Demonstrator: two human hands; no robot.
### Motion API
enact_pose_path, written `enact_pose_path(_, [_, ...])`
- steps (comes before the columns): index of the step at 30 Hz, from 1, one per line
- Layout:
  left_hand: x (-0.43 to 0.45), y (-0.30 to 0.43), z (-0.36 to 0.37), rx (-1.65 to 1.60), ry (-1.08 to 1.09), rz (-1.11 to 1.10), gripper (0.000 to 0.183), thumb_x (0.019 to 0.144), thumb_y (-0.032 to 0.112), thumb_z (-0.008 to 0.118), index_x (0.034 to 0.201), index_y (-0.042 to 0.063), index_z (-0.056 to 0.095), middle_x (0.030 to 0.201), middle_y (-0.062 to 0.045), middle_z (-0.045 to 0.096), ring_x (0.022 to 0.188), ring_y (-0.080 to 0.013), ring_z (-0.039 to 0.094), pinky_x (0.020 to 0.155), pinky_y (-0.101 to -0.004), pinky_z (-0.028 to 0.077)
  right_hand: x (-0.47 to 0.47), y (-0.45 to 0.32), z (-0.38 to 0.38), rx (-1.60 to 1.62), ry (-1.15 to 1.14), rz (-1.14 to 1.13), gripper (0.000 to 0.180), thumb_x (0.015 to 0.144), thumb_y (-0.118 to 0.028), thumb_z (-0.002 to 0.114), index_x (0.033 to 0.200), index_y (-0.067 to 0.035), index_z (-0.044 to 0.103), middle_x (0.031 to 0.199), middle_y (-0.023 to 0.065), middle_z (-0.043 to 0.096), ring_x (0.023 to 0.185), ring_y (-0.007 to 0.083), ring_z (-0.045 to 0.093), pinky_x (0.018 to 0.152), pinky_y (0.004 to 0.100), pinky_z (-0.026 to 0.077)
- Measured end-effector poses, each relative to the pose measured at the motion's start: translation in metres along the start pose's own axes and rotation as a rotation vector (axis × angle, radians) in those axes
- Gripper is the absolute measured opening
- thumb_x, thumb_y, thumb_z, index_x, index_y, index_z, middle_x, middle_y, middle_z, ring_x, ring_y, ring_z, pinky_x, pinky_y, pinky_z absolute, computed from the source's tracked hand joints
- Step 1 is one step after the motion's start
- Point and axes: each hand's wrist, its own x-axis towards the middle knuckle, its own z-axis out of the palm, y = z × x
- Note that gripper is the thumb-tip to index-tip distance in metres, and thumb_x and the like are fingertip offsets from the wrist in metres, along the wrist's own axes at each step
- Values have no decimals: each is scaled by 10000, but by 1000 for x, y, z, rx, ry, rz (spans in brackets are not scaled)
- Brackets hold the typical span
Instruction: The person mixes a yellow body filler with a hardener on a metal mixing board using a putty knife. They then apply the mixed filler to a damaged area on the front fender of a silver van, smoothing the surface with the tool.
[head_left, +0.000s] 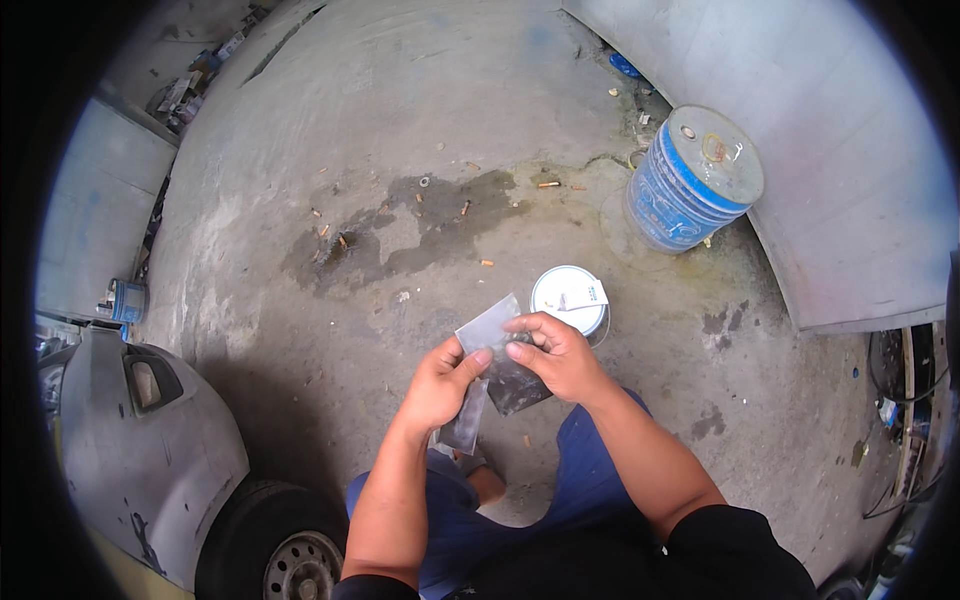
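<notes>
In front of me, both hands hold a small clear plastic bag (517, 379) with dark content in its lower part. My left hand (441, 382) pinches its left side between thumb and fingers, and a narrow, dark, plastic-like strip (466, 420) hangs below that palm. On the other side, my right hand (559, 356) grips the bag's upper right part with thumb and forefinger. Just beyond the right hand stands a small white bucket with a lid (559, 283), and a white packet or paper (589, 295) bearing print lies on the lid.
A blue and white drum (679, 191) stands at the upper right beside a pale panel (847, 187). To the lower left is a grey vehicle body (150, 457) with a wheel (300, 562). Cigarette butts (549, 184) and a wet patch (442, 225) mark the concrete floor.
</notes>
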Motion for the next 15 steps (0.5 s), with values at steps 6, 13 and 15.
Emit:
enact_pose_path(6, [-9,9,-7,43,-27,1,224,935,123,581,1122,3,617,916,14,627,813,-74,528,748,-250,446,19,-5,6,125,200,-81,350,871,-64,663,1185,16,533,790,19,633,743,58,570,673,212,457])
enact_pose_path(13, [-15,4,-15,84,-76,-84,223,931,135,589,1101,-2,635,896,15,632,805,-78,538,744,-255,455,41,-6,-50,332,431,-26,260,898,-98,631,1121,7,550,757,43,617,704,89,594,632,243,487])
enact_pose_path(15, [-16,11,-12,31,-6,-91,233,935,131,581,1122,-1,622,936,-1,635,843,-84,548,777,-255,454,46,6,-85,37,463,96,243,891,-97,617,1112,-15,556,807,71,629,739,136,615,671,277,502])
